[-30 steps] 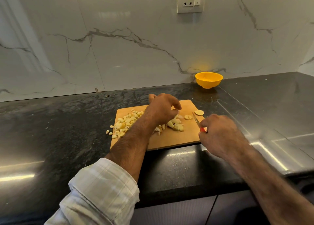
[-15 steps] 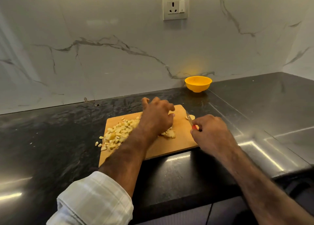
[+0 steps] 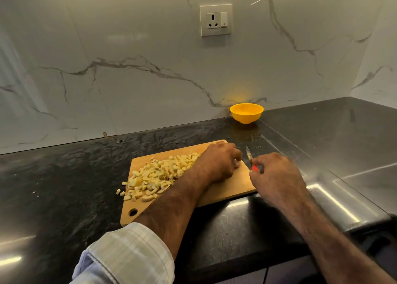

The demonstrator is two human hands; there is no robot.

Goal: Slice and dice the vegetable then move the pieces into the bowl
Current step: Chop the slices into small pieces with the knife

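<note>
So the wooden cutting board (image 3: 225, 189) sits on a black stone countertop (image 3: 64, 176), angled a bit, with its hanging hole at the near left corner. A big heap of diced vegetable pieces (image 3: 159, 174), pale yellow, covers the left half of the board, and a few bits have spilled off the left edge onto the counter. The left hand (image 3: 219, 163) is down on the far right part of the board, knuckles up and fingers curled under, right at the end of the heap; whether it's actually got any pieces under there I can't tell, the fingertips are hidden. The right hand (image 3: 277, 176) is just past the board's right edge, fingers wrapped round a small knife (image 3: 250, 158) with a red handle, the blade sticking up and away from the person, close beside the left hand's knuckles. The yellow bowl (image 3: 246, 113) is well behind the board, tucked against the white marble backsplash (image 3: 150, 69), and I can't see any pieces in it from here. There's a wall socket (image 3: 216, 20) up above it, and a checked sleeve (image 3: 129, 258) rolled up on the left forearm
</note>
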